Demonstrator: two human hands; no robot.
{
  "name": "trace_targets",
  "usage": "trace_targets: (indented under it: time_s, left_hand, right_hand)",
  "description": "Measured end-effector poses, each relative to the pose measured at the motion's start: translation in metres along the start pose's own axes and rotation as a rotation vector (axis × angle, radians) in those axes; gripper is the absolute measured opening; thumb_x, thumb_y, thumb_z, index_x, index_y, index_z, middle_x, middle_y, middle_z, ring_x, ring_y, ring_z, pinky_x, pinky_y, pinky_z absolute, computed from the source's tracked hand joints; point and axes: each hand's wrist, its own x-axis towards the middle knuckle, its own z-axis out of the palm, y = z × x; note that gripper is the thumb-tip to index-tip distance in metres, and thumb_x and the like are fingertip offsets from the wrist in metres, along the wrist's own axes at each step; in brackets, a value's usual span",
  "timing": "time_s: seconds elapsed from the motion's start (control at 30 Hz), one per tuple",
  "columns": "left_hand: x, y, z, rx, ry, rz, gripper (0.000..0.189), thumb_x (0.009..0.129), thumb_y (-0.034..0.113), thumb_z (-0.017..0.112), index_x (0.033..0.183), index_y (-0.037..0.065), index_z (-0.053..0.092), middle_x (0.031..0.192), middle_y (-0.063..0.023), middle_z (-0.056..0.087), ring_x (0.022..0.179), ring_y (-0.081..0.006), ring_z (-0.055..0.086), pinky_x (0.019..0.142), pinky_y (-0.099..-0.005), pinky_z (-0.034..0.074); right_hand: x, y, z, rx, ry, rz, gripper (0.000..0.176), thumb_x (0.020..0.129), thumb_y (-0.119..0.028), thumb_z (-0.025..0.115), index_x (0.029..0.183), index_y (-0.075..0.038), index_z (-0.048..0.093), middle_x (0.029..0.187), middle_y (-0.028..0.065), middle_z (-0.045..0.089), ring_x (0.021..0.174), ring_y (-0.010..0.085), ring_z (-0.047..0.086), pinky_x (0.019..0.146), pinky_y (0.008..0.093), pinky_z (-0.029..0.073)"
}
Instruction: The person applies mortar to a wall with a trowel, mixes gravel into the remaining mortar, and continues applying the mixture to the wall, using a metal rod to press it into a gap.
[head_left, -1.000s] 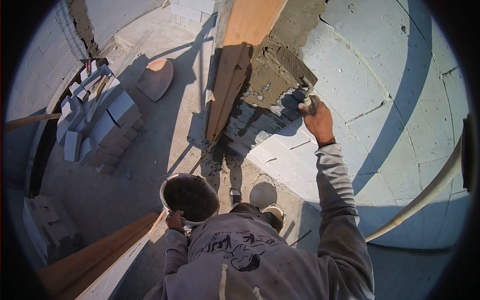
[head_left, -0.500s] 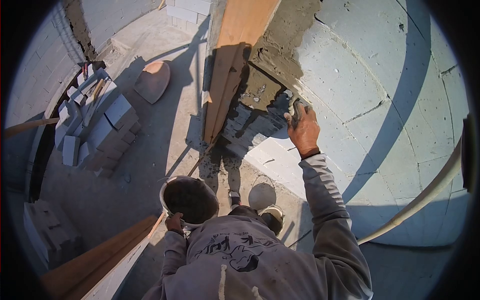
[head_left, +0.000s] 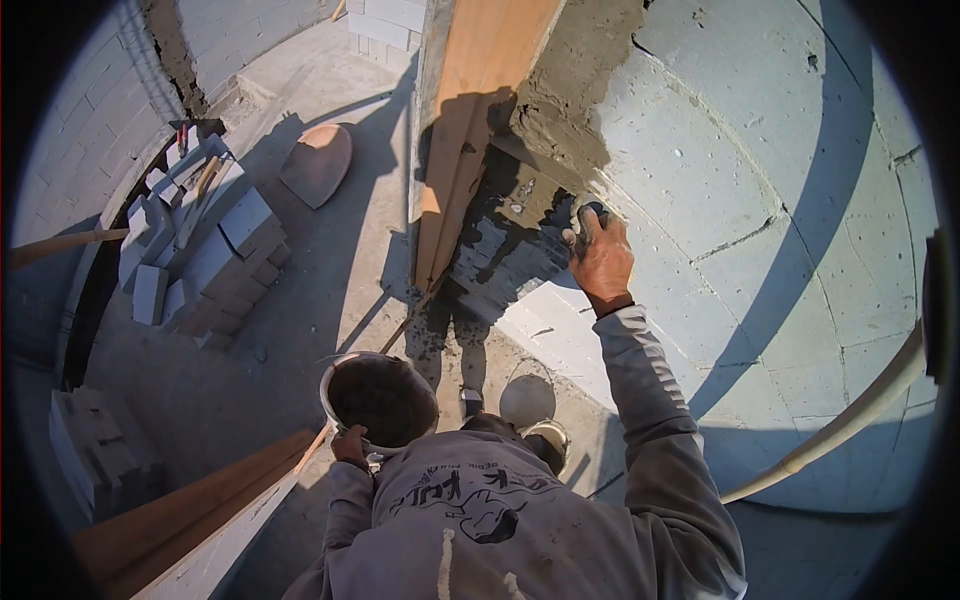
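Note:
My left hand (head_left: 350, 445) is closed on the rim of a bucket (head_left: 428, 428), dark inside with what looks like mortar, held at my waist. Out in front, my right hand (head_left: 603, 265) grips a trowel (head_left: 580, 207) by its handle; the hand hides much of the tool. It is against the pale block wall (head_left: 690, 190), beside a gap between the blocks and an upright wooden board (head_left: 455, 190). Wet grey mortar (head_left: 572, 75) covers the wall edge above. Below it, a dark, wet-streaked strip (head_left: 500, 245) lies in the gap.
A stack of white blocks (head_left: 215, 245) stands on the left, near a round-edged pan (head_left: 318, 165). A smaller bucket (head_left: 553, 445) sits on the floor by my feet. A pale hose or pole (head_left: 850, 420) curves along the right. Planks (head_left: 200, 490) lie at lower left.
My right hand with the trowel has shifted slightly down and left. Less mortar shows on the strip in the gap. My left hand still holds the bucket.

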Motion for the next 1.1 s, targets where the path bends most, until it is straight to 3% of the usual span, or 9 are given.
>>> trace_targets:
  time_s: [0.17, 0.23, 0.3, 0.37, 0.43, 0.53, 0.7, 1.1]
  left_hand:
    - [-0.019, 0.007, 0.011, -0.039, 0.022, -0.003, 0.027, 0.062, 0.01, 0.069, 0.083, -0.003, 0.059, 0.072, -0.0093, 0.058, 0.057, -0.0225, 0.055, 0.051, -0.0362, 0.046]
    - [-0.022, 0.007, 0.015, -0.081, 0.054, 0.024, 0.019, 0.061, 0.013, 0.071, 0.063, 0.0, 0.056, 0.058, -0.0075, 0.053, 0.046, -0.0196, 0.049, 0.042, -0.0347, 0.041]
    - [-0.027, 0.012, 0.02, -0.055, 0.051, 0.024, 0.02, 0.061, 0.013, 0.071, 0.063, 0.0, 0.056, 0.058, -0.0073, 0.052, 0.046, -0.0194, 0.049, 0.043, -0.0351, 0.041]
    - [-0.024, 0.011, 0.021, -0.025, 0.045, 0.027, 0.02, 0.061, 0.013, 0.07, 0.063, 0.0, 0.056, 0.059, -0.0071, 0.052, 0.046, -0.0192, 0.049, 0.043, -0.0354, 0.04]
    - [-0.011, 0.001, 0.022, 0.07, 0.025, 0.017, 0.031, 0.062, 0.016, 0.071, 0.083, -0.003, 0.059, 0.068, -0.0094, 0.057, 0.054, -0.0222, 0.055, 0.048, -0.036, 0.046]
    - [-0.015, -0.001, 0.025, 0.054, 0.012, 0.042, 0.03, 0.061, 0.016, 0.071, 0.081, -0.002, 0.059, 0.067, -0.009, 0.057, 0.051, -0.0213, 0.054, 0.046, -0.0354, 0.045]
    - [-0.029, 0.001, 0.029, 0.029, 0.028, 0.003, 0.031, 0.061, 0.017, 0.072, 0.081, -0.002, 0.058, 0.067, -0.0095, 0.058, 0.051, -0.0209, 0.054, 0.047, -0.0355, 0.046]
    - [-0.022, -0.016, 0.026, -0.035, 0.072, -0.013, 0.037, 0.06, 0.017, 0.07, 0.09, -0.003, 0.06, 0.072, -0.0119, 0.059, 0.059, -0.0235, 0.056, 0.055, -0.0394, 0.047]
  right_hand:
    - [0.005, 0.003, -0.003, 0.023, -0.017, 0.007, 0.036, 0.079, -0.028, 0.069, 0.11, -0.014, 0.056, 0.098, 0.0176, 0.054, 0.092, 0.0353, 0.056, 0.071, 0.0432, 0.05]
    - [0.007, 0.005, -0.005, 0.02, -0.023, 0.015, 0.035, 0.08, -0.028, 0.068, 0.11, -0.014, 0.056, 0.095, 0.0176, 0.055, 0.089, 0.0353, 0.058, 0.069, 0.0433, 0.05]
    - [0.016, 0.006, -0.009, 0.042, -0.239, 0.057, 0.038, 0.08, -0.028, 0.067, 0.112, -0.012, 0.054, 0.091, 0.0177, 0.059, 0.083, 0.0356, 0.062, 0.066, 0.0435, 0.05]
    - [0.026, 0.007, -0.009, -0.002, -0.27, 0.033, 0.04, 0.08, -0.028, 0.067, 0.113, -0.01, 0.053, 0.09, 0.0181, 0.061, 0.081, 0.0354, 0.063, 0.065, 0.0434, 0.051]
    - [0.029, 0.007, -0.011, -0.048, -0.299, 0.007, 0.043, 0.079, -0.028, 0.066, 0.114, -0.008, 0.051, 0.089, 0.0185, 0.062, 0.079, 0.0352, 0.064, 0.065, 0.0432, 0.051]
    - [0.03, 0.004, -0.013, -0.061, -0.227, 0.021, 0.046, 0.079, -0.027, 0.066, 0.115, -0.005, 0.05, 0.093, 0.0202, 0.062, 0.081, 0.0345, 0.064, 0.066, 0.0425, 0.051]
    - [0.025, 0.001, -0.016, -0.03, -0.142, 0.136, 0.047, 0.079, -0.033, 0.068, 0.118, -0.01, 0.053, 0.09, 0.0153, 0.061, 0.08, 0.0348, 0.063, 0.068, 0.0437, 0.051]
    - [0.023, 0.014, -0.04, -0.085, -0.113, 0.084, 0.041, 0.079, -0.033, 0.069, 0.109, -0.011, 0.053, 0.088, 0.0143, 0.06, 0.079, 0.0328, 0.064, 0.063, 0.0417, 0.051]
